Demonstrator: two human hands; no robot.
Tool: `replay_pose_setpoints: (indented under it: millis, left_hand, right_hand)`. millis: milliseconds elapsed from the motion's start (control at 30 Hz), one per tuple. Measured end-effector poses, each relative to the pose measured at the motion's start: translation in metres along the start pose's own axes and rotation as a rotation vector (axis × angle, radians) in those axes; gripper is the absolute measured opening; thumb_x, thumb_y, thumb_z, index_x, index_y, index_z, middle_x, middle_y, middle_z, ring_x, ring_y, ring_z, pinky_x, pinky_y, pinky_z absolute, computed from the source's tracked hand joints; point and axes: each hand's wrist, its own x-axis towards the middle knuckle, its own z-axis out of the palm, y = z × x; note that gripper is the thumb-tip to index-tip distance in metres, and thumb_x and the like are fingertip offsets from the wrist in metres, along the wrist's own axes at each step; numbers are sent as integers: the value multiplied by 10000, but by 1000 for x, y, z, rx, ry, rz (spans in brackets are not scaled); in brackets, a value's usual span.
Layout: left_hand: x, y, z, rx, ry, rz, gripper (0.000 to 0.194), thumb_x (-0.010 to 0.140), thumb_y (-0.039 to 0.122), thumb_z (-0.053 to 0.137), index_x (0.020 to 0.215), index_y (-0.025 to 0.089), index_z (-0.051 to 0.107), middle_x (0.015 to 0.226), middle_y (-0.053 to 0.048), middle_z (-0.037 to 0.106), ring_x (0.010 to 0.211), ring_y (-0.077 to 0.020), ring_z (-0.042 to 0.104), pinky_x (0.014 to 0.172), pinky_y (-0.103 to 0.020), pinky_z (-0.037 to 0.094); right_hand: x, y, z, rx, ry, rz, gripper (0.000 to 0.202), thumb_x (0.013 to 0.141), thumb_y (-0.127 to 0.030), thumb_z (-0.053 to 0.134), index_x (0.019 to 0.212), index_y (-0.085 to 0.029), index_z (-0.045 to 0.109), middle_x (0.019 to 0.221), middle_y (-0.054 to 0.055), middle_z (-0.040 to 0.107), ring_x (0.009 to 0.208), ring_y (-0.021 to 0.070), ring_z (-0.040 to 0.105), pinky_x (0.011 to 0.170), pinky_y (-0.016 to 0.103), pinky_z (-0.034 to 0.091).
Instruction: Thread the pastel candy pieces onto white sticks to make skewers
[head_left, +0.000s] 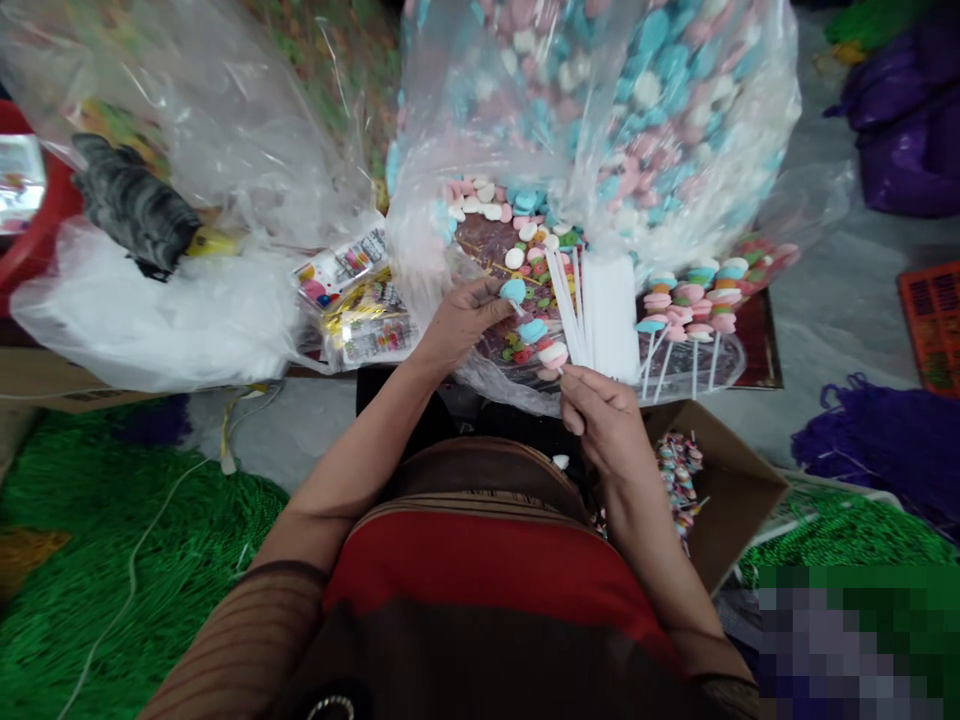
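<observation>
My left hand [466,318] pinches a round blue marshmallow [513,291] between thumb and fingertips, at the upper end of a white stick. With thumb and fingers closed, my right hand [604,408] grips the stick's lower end. Along this marshmallow skewer [553,354] sit pink, white and blue pieces; part of the stick is covered by them. Under both hands lies a brown surface [476,240] strewn with loose marshmallows and small ring-shaped candies [536,295]. A bundle of white sticks [611,310] rests just beyond my right hand.
Several filled skewers [694,298] lie at the right. Large clear bags of marshmallows [645,90] rise behind. Printed packets [367,310] and a dark grey striped object [135,200] are on the left. A cardboard box [731,500] holding wrapped skewers stands below right, near green strands [150,560].
</observation>
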Motion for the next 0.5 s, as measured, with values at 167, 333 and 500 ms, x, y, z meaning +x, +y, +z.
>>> replay_pose_setpoints:
  millis: [167,333,500]
  left_hand:
    - [1,0,-1,-17,-29,32,628,677,739,844,893,177,663,789,0,734,681,-128,688,612,-238,537]
    - [0,-2,-3,96,-38,59,450,839,601,792,920,178,658,821,-7,746,699,-120,690,636,-239,539]
    - [-1,-4,-4,300,-30,96,318,909,483,740,976,181,665,810,12,724,729,-130,688,673,-243,526]
  right_hand:
    - [2,-1,1,-7,18,29,337,832,-504,760,920,-182,813,510,-49,502,425,61,299,452,238,191]
    - [4,-2,0,-80,7,48,353,817,-509,754,901,-168,798,511,-55,472,424,63,278,448,237,187]
    - [2,-8,-4,-216,-5,53,404,856,-528,689,950,-144,775,485,-79,353,436,79,258,448,239,197]
